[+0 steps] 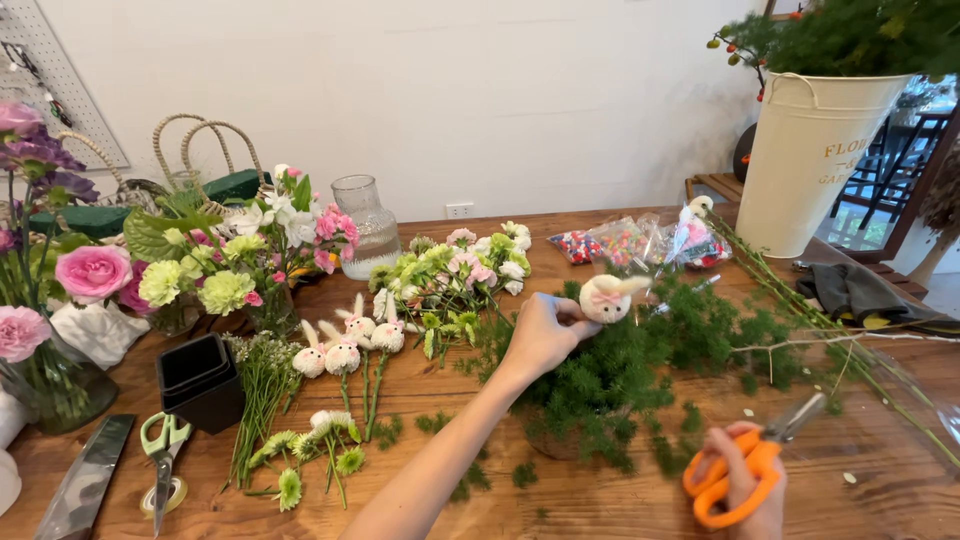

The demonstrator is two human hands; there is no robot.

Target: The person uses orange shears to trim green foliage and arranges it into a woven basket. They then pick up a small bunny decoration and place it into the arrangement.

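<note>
My left hand [543, 330] reaches over the wooden table [600, 500] and pinches a white fluffy bunny-shaped flower pick [608, 296] with a pink bow, held above a heap of feathery green foliage [640, 365]. At the lower right, my right hand [745, 490] grips orange-handled scissors [745, 462], blades pointing up and right, away from the foliage. Several more bunny picks [345, 345] on green stems lie to the left, next to green chrysanthemums [310, 460].
A flower arrangement [240, 260] and pink roses [90, 272] stand at left, with a black square pot [198, 380] and green scissors [163, 455]. A glass vase [365, 225], carnations [465, 265], bead packets [630, 240] and a cream metal bucket [815, 160] sit farther back.
</note>
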